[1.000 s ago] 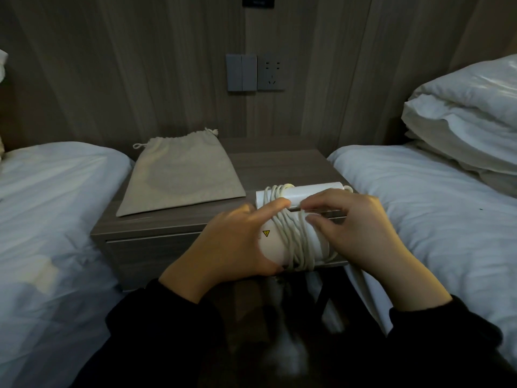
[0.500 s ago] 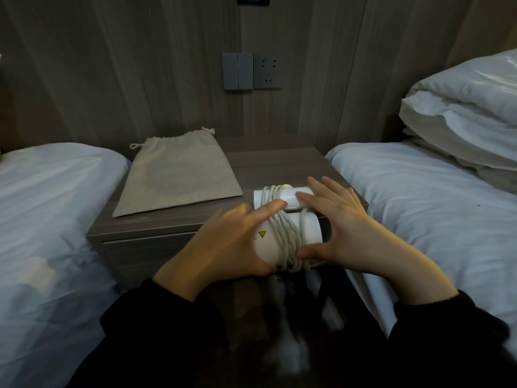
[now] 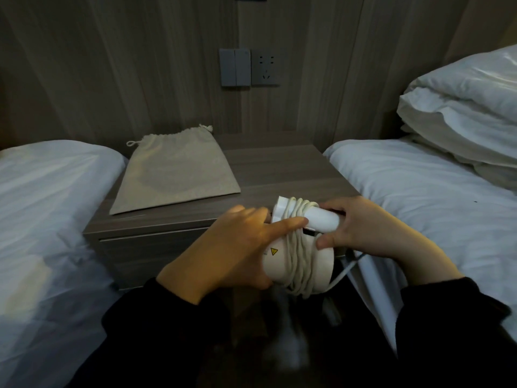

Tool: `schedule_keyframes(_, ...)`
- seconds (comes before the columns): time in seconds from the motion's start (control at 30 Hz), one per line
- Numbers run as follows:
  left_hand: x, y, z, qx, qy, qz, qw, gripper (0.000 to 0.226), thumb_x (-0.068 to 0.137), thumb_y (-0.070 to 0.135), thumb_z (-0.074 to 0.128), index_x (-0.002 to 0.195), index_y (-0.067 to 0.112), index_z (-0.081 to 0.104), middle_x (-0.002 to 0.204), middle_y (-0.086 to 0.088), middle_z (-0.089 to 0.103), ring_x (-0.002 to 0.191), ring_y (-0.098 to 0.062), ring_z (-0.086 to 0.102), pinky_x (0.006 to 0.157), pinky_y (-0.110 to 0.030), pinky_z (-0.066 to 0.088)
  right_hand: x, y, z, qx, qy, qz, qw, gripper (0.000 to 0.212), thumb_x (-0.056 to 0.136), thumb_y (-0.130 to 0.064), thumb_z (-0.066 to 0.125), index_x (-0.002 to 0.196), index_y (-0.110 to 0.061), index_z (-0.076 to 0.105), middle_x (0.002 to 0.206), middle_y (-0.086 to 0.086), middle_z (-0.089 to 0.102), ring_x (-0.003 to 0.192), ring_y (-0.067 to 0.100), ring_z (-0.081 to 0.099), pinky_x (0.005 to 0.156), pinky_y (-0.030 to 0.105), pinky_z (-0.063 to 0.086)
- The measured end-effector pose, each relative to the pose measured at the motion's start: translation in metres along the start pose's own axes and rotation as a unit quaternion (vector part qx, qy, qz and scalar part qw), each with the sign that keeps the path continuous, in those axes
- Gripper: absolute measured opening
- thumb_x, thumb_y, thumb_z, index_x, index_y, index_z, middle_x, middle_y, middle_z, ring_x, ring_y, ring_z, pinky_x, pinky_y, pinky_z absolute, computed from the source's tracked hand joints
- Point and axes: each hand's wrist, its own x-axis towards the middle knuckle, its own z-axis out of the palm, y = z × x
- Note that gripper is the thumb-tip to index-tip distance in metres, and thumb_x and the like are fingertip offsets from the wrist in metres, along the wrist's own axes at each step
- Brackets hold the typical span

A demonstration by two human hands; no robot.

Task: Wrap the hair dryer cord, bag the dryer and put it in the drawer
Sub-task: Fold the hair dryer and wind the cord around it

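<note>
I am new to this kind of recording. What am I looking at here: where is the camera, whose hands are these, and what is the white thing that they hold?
There is no machine here: a person works with bare hands. The camera sits on the person's head and looks forward and down, so you see their own arms in dark sleeves. The left hand and the right hand both grip a white hair dryer at the front edge of a wooden nightstand between two beds. Its cord is wound many times around it, and a short end hangs loose below the right hand. On the nightstand lies a flat beige drawstring bag. The drawer below looks closed.
</note>
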Motion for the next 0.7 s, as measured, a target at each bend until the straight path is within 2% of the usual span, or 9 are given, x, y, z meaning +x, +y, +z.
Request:
schedule_keyframes(0.07,0.002,0.0,0.006,0.002,0.018,0.018,1.0,0.1,0.051,0.059,0.07,0.138,0.034,0.028,0.085,-0.001,0.058,0.072,-0.019,0.058,0.066,-0.027,0.032,0.002,0.009,0.0,0.012,-0.023,0.01,1.0,0.048,0.056,-0.04,0.083,0.096,-0.017,0.07,0.087,0.002,0.07,0.082,0.019,0.064,0.071,0.032,0.048)
schedule_keyframes(0.13,0.003,0.0,0.009,0.005,0.025,0.028,0.999,0.099,0.052,0.059,0.071,0.138,0.034,0.028,0.084,-0.001,0.058,0.071,-0.019,0.058,0.065,-0.027,0.032,0.003,0.013,0.002,0.019,-0.043,0.012,0.999,0.043,0.057,-0.038,0.083,0.091,-0.015,0.069,0.084,0.005,0.07,0.079,0.019,0.065,0.068,0.031,0.05)
schedule_keyframes(0.23,0.005,-0.001,0.01,0.009,0.033,0.037,0.999,0.097,0.055,0.057,0.069,0.139,0.035,0.025,0.085,-0.001,0.058,0.073,-0.02,0.057,0.065,-0.029,0.035,0.003,0.012,0.002,0.018,-0.066,0.014,0.998,0.041,0.06,-0.037,0.082,0.089,-0.016,0.063,0.075,-0.004,0.062,0.057,0.001,0.056,0.046,0.012,0.039)
schedule_keyframes(0.33,0.004,-0.003,0.012,0.012,0.047,0.048,0.998,0.098,0.057,0.054,0.069,0.141,0.036,0.021,0.088,-0.001,0.059,0.074,-0.021,0.057,0.065,-0.031,0.04,0.003,0.01,0.002,0.046,-0.092,0.012,0.995,0.036,0.064,-0.03,0.081,0.092,-0.019,0.061,0.07,-0.01,0.058,0.047,-0.01,0.052,0.04,0.007,0.034)
schedule_keyframes(0.43,0.003,-0.006,0.015,0.012,0.064,0.058,0.996,0.099,0.058,0.056,0.069,0.142,0.033,0.022,0.091,0.0,0.059,0.076,-0.02,0.056,0.068,-0.031,0.04,0.002,0.012,0.003,0.087,-0.102,0.022,0.991,0.023,0.068,-0.017,0.079,0.078,-0.022,0.059,0.049,-0.012,0.058,0.035,-0.006,0.05,0.036,0.007,0.032)
schedule_keyframes(0.53,0.004,-0.007,0.02,0.008,0.072,0.059,0.996,0.097,0.06,0.057,0.069,0.142,0.033,0.022,0.093,0.0,0.059,0.079,-0.019,0.056,0.069,-0.031,0.041,0.003,0.015,0.004,0.095,-0.081,0.026,0.992,0.022,0.065,-0.019,0.081,0.072,-0.021,0.06,0.043,-0.019,0.058,0.036,-0.006,0.05,0.036,0.007,0.031)
schedule_keyframes(0.6,0.004,-0.011,0.019,-0.025,0.084,0.042,0.995,0.095,0.062,0.054,0.07,0.141,0.034,0.021,0.102,0.0,0.058,0.088,-0.019,0.056,0.075,-0.029,0.038,0.005,0.017,0.005,0.114,-0.052,0.035,0.991,0.02,0.063,-0.019,0.082,0.071,-0.021,0.063,0.042,-0.019,0.058,0.038,-0.006,0.05,0.039,0.008,0.033)
schedule_keyframes(0.7,0.002,-0.022,0.014,-0.151,0.115,-0.032,0.981,0.097,0.064,0.053,0.072,0.143,0.034,0.019,0.129,0.001,0.05,0.115,-0.016,0.048,0.096,-0.034,0.04,0.006,0.025,0.007,0.204,-0.015,0.063,0.977,0.014,0.068,-0.018,0.079,0.07,-0.016,0.065,0.048,-0.008,0.063,0.043,0.003,0.056,0.046,0.017,0.043)
